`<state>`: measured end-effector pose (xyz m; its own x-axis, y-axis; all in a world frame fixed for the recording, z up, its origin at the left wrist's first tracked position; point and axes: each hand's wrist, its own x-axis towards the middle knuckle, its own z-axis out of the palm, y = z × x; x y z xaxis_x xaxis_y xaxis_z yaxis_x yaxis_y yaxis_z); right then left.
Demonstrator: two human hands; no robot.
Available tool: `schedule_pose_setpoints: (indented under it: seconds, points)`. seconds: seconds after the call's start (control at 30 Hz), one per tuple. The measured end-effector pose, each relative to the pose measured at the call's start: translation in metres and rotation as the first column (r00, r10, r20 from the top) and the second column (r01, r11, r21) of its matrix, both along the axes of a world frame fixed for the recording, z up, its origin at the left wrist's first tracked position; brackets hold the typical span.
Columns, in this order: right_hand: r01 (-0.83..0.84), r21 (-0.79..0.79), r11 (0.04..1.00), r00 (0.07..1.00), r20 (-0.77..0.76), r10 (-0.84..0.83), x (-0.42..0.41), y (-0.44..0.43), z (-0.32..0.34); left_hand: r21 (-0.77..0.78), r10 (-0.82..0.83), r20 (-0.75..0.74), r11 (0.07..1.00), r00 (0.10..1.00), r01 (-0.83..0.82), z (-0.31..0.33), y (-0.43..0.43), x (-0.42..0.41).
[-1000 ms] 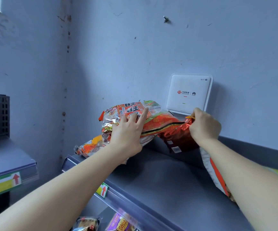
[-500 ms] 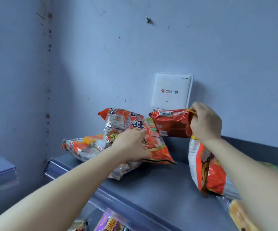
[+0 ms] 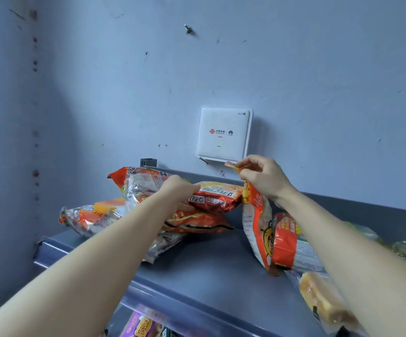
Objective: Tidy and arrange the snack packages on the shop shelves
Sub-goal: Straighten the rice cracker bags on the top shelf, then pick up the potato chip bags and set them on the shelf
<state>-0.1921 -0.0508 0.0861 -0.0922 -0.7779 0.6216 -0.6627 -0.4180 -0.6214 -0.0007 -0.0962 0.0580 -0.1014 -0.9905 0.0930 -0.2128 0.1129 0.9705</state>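
Note:
On the grey top shelf (image 3: 209, 268) lies a pile of orange and silver snack bags (image 3: 92, 215). A dark red snack bag (image 3: 217, 198) lies on top of the pile, and my left hand (image 3: 177, 188) grips its left end with curled fingers. My right hand (image 3: 262, 176) pinches the top edge of an orange and white package (image 3: 255, 220), which hangs upright with its bottom on the shelf. Behind that package leans a red and orange bag (image 3: 285, 242).
A white wifi router (image 3: 224, 133) stands against the blue wall just behind my hands. Clear bread packages (image 3: 323, 302) lie at the shelf's right. More snack packs (image 3: 141, 327) show on the shelf below. A small dark bracket (image 3: 148, 162) sits at the shelf's back.
The dark red bag has moved from my right hand onto the pile, where my left hand now holds it. My right hand now holds only the orange and white package.

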Motion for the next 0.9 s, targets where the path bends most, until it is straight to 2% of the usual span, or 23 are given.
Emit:
schedule_pose_setpoints:
  seconds: [0.2, 0.3, 0.43, 0.5, 0.6, 0.67, 0.77, 0.9]
  points:
    - [-0.013, 0.045, 0.999, 1.0, 0.003, 0.013, 0.014, -0.008, -0.012, -0.031, 0.117, -0.182, 0.992, 0.976, -0.125, -0.004, -0.011, -0.001]
    - [-0.002, 0.096, 0.995, 1.0, -0.029, 0.005, 0.019, -0.009, -0.02, -0.2, 0.209, -0.197, 0.948, 0.958, -0.248, 0.006, -0.014, 0.008]
    - [0.022, 0.143, 0.989, 0.998, -0.06, -0.014, 0.027, -0.018, -0.035, -0.387, 0.28, -0.353, 0.825, 0.893, -0.411, 0.021, -0.017, 0.033]
    - [0.026, 0.176, 0.984, 0.997, -0.079, -0.012, 0.031, -0.022, -0.035, -0.427, 0.268, -0.419, 0.785, 0.868, -0.449, 0.023, -0.023, 0.05]
    - [0.038, 0.225, 0.974, 0.994, -0.108, -0.014, 0.041, -0.025, -0.03, -0.484, 0.164, -0.495, 0.764, 0.853, -0.428, 0.025, -0.019, 0.067]
    - [0.065, 0.197, 0.978, 0.998, -0.035, -0.059, 0.051, -0.025, -0.026, -0.525, 0.121, -0.531, 0.729, 0.838, -0.438, 0.029, -0.013, 0.071]
    - [0.022, 0.163, 0.986, 0.985, 0.164, -0.049, 0.069, -0.02, -0.022, -0.583, 0.015, -0.575, 0.693, 0.818, -0.423, 0.039, -0.002, 0.072]
    - [-0.198, 0.041, 0.979, 0.88, 0.448, 0.159, 0.084, -0.008, -0.011, -0.641, -0.133, -0.523, 0.713, 0.842, -0.286, 0.057, 0.01, 0.073]
